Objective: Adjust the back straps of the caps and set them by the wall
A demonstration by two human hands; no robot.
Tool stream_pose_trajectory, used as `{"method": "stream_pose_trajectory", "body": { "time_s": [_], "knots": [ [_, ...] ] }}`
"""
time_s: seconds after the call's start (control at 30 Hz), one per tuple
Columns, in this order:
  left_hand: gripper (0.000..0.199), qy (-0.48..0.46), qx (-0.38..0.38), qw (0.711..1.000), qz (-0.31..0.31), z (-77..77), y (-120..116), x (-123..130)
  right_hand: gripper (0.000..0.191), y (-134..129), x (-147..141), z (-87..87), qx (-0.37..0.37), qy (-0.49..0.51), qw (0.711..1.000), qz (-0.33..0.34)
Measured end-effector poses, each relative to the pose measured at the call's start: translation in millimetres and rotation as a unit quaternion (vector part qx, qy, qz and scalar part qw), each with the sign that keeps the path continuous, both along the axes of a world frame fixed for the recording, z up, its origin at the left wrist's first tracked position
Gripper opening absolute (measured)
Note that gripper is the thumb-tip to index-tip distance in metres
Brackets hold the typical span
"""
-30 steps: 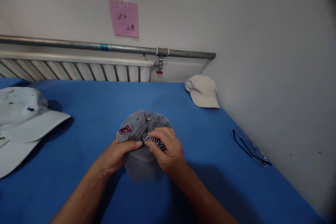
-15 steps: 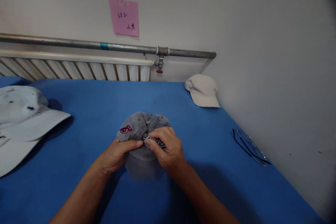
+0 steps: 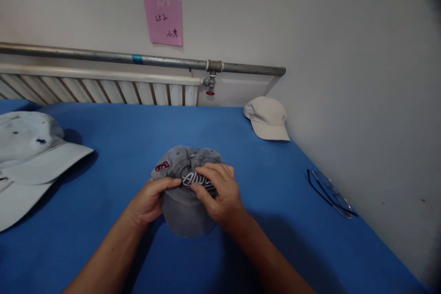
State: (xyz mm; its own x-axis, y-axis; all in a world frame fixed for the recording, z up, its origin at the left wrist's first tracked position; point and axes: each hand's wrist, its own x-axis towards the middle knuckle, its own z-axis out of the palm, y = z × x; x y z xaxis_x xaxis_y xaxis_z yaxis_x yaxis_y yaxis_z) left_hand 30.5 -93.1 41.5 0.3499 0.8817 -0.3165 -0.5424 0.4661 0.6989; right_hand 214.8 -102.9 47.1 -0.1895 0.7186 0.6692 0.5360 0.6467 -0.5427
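Note:
A grey cap [image 3: 189, 213] with white lettering on its front and a small red patch on its left side is held over the blue surface, brim toward me. My left hand [image 3: 150, 200] grips its left edge, thumb lying on top beside the lettering and fingers beneath. On the right side, my right hand [image 3: 220, 193] holds the cap, with thumb and fingers on the front panel, covering part of the lettering. The fingers under the cap are hidden.
Pale caps [image 3: 37, 161] lie at the left of the blue surface [image 3: 138, 133]. A beige cap [image 3: 268, 119] sits at the back right, and eyeglasses [image 3: 332, 195] lie near the right edge. Behind are a radiator [image 3: 131, 92], a pipe [image 3: 172, 62] and a pink note [image 3: 164, 20].
The right thumb and fingers have spread apart on the cap's front, and more of the lettering shows. The left thumb has shifted slightly left, and the cap has tilted a little.

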Motion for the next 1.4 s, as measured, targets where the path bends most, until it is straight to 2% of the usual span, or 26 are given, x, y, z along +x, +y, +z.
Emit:
{"method": "stream_pose_trajectory", "body": {
  "time_s": [0.27,0.53,0.7,0.9,1.2,1.3,1.4],
  "knots": [
    [0.018,0.01,-0.004,1.0,0.017,4.6,0,4,0.023,2,2,-1.8,0.01,-0.021,1.0,0.014],
    [0.02,0.026,0.012,0.999,0.026,2.3,-1,4,0.012,2,1,-1.7,0.003,-0.01,1.0,0.012],
    [0.022,0.023,0.009,0.999,0.024,2.7,-1,6,0.013,3,2,-1.6,-0.001,-0.007,1.0,0.018],
    [0.018,-0.009,-0.018,1.0,0.017,6.2,2,5,0.018,6,6,-4.9,0.036,0.004,0.999,-0.041],
    [0.016,-0.018,-0.054,0.997,0.055,9.8,5,8,0.012,17,15,-16.4,0.004,-0.006,0.995,-0.096],
    [0.014,-0.005,-0.063,0.996,0.065,12.3,4,9,0.011,14,14,-12.7,0.037,-0.001,0.995,-0.088],
    [0.012,0.003,-0.063,0.995,0.076,13.7,4,9,0.012,7,9,-5.8,0.08,0.0,0.995,-0.053]
  ]
}}
